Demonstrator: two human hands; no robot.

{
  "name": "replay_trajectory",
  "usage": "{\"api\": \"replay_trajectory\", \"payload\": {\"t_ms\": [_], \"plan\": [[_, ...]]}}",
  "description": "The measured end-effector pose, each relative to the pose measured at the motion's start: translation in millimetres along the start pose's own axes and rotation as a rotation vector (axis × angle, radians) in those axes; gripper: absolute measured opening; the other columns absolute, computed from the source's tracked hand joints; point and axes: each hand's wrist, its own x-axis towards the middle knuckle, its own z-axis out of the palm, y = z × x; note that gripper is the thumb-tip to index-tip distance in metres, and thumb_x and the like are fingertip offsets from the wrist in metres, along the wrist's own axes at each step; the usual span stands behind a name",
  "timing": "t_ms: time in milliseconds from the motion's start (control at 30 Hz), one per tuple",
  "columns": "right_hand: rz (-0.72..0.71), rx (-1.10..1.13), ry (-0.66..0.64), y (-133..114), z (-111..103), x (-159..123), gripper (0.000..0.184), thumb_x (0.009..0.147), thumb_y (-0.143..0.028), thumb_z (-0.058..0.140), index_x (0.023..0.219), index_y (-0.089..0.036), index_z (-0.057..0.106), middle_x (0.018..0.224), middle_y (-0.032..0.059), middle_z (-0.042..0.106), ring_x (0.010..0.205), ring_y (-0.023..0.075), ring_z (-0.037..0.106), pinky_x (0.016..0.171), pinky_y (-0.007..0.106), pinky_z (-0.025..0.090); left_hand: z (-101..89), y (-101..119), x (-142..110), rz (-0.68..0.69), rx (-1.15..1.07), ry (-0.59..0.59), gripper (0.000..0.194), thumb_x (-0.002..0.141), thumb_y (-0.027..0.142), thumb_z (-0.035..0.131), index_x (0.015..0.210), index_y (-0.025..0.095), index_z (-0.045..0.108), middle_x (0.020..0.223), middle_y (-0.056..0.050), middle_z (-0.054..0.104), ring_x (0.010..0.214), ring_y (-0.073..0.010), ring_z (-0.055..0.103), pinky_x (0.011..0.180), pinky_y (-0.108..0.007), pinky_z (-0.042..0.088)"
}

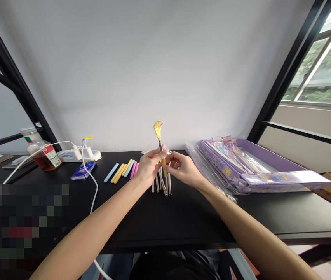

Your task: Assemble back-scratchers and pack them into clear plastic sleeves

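So the handles are sitting left of the metal rods, the box's over on the right, and the bottle's way left, all on the desk.

Both forearms bare, reaching forward from lower corners of view, converging at center. Left forearm slants up and rightward; right forearm slants up and leftward. Left wrist and right wrist nearly straight. Left hand: back toward camera, thumb extended inward, fingers curled in grip. Right hand: thumb and index finger drawn in toward left hand, other fingers bent; fingertip contact unclear. Hands close together, at about same height. Lap partly visible below, dark clothing.
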Motion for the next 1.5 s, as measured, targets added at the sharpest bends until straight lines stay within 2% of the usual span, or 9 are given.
{"api": "replay_trajectory", "payload": {"t_ms": [300, 433, 533, 700, 833, 933, 1133, 1300, 1500], "plan": [[0.053, 0.268, -0.039, -1, 2, 0, 0.047, 0.072, -0.043, 0.087, 0.081, -0.024, 0.045, 0.083, 0.0020, 0.074, 0.079, 0.0224, 0.074, 0.074, 0.037, 0.060, 2.3, 5, -3, 0.001, 0.076, 0.026, 0.032, 0.055, 0.033, 0.097, 0.076, 0.016, 0.079, 0.102, -0.009, 0.077, 0.098, -0.0225, 0.068, 0.082, -0.033, 0.053], [0.116, 0.390, 0.058, -4, -13, 5, 0.053, 0.069, -0.044, 0.089, 0.102, -0.024, 0.052, 0.085, 0.0027, 0.075, 0.081, 0.0233, 0.074, 0.075, 0.037, 0.060, -2.3, 10, 2, 0.070, 0.129, 0.068, 0.039, 0.072, 0.049, 0.086, 0.095, 0.018, 0.080, 0.124, -0.012, 0.072, 0.121, -0.0271, 0.061, 0.087, -0.032, 0.054], [0.113, 0.445, 0.118, -4, -34, 7, 0.058, 0.073, -0.044, 0.087, 0.118, -0.023, 0.057, 0.085, 0.0014, 0.071, 0.078, 0.0197, 0.069, 0.073, 0.034, 0.057, -8.2, 16, 7, 0.112, 0.145, 0.120, 0.040, 0.075, 0.037, 0.085, 0.110, 0.021, 0.075, 0.136, -0.010, 0.064, 0.125, -0.0264, 0.060, 0.090, -0.034, 0.057], [0.179, 0.498, 0.029, -1, -66, 6, 0.035, 0.086, -0.050, 0.075, 0.093, -0.017, 0.070, 0.071, -0.0025, 0.048, 0.056, 0.0083, 0.042, 0.052, 0.027, 0.035, -19.4, 16, 16, 0.231, 0.267, 0.114, 0.058, 0.064, 0.014, 0.086, 0.119, 0.023, 0.070, 0.133, -0.008, 0.063, 0.105, -0.0206, 0.069, 0.092, -0.035, 0.057], [0.214, 0.364, -0.064, 4, -86, 2, 0.041, 0.081, -0.053, 0.078, 0.068, -0.015, 0.067, 0.058, -0.0045, 0.037, 0.050, 0.0065, 0.029, 0.050, 0.029, 0.019, -24.9, 11, 22, 0.286, 0.344, 0.107, 0.036, 0.073, 0.019, 0.079, 0.109, 0.018, 0.073, 0.108, -0.008, 0.074, 0.106, -0.0207, 0.069, 0.099, -0.036, 0.054], [0.240, 0.160, -0.076, 6, -99, -2, 0.042, 0.079, -0.055, 0.078, 0.071, -0.014, 0.074, 0.052, -0.0046, 0.036, 0.050, 0.0079, 0.028, 0.051, 0.030, 0.017, -26.2, 12, 24, 0.283, 0.361, 0.129, 0.016, 0.081, 0.023, 0.071, 0.095, 0.015, 0.074, 0.105, -0.010, 0.074, 0.110, -0.0233, 0.068, 0.092, -0.035, 0.057], [0.228, -0.137, -0.050, 0, -111, -6, 0.041, 0.074, -0.054, 0.080, 0.079, -0.014, 0.081, 0.063, 0.0045, 0.063, 0.061, 0.0151, 0.048, 0.056, 0.032, 0.030, -27.2, 17, 20, 0.231, 0.421, 0.116, 0.028, 0.080, 0.014, 0.069, 0.107, 0.018, 0.072, 0.138, -0.011, 0.058, 0.110, -0.0250, 0.072, 0.083, -0.032, 0.061], [0.223, -0.192, 0.009, 4, -113, -6, 0.043, 0.072, -0.057, 0.079, 0.077, -0.015, 0.082, 0.061, 0.0064, 0.064, 0.060, 0.0182, 0.053, 0.055, 0.033, 0.035, -31.8, 11, 20, 0.209, 0.582, 0.072, 0.044, 0.076, 0.011, 0.073, 0.118, 0.024, 0.074, 0.134, -0.007, 0.067, 0.109, -0.0251, 0.072, 0.093, -0.035, 0.060], [0.225, -0.263, 0.049, 5, -112, -6, 0.044, 0.073, -0.057, 0.077, 0.080, -0.014, 0.081, 0.063, 0.0055, 0.063, 0.060, 0.0169, 0.050, 0.055, 0.032, 0.033, -31.9, 2, 22, 0.103, 0.586, 0.080, 0.023, 0.084, 0.016, 0.068, 0.104, 0.017, 0.079, 0.112, -0.010, 0.077, 0.101, -0.0230, 0.073, 0.091, -0.037, 0.061]]}}
